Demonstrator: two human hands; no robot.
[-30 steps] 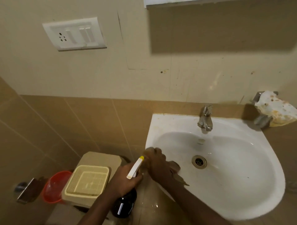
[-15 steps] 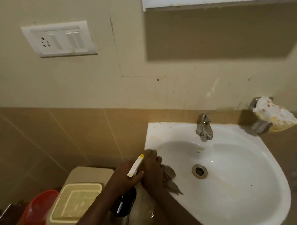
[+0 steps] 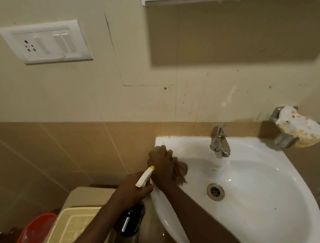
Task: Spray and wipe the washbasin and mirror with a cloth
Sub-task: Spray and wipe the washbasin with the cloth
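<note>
The right hand lies on the washbasin's left rim, near the back corner, fingers bent over a brownish cloth that it presses against the porcelain; a crumpled part of the cloth sticks out from under the palm toward the bowl. The left hand sits just beside the right wrist, off the basin's left edge, its fingers wrapped round the neck of a spray bottle. The bottle's dark body hangs below the hand, and its white nozzle with a yellow tip points up toward the back of the right hand.

To the right of the right hand, the metal tap stands at the basin's back edge, and the drain lies in the bowl beyond the right forearm. Farther right, a wall-mounted holder carries a stained white lump. Below the left arm are a cream mesh basket and a red tub. Up on the wall, left of both hands, is a white switch plate. The bottom edge of a white frame shows at the top, likely the mirror.
</note>
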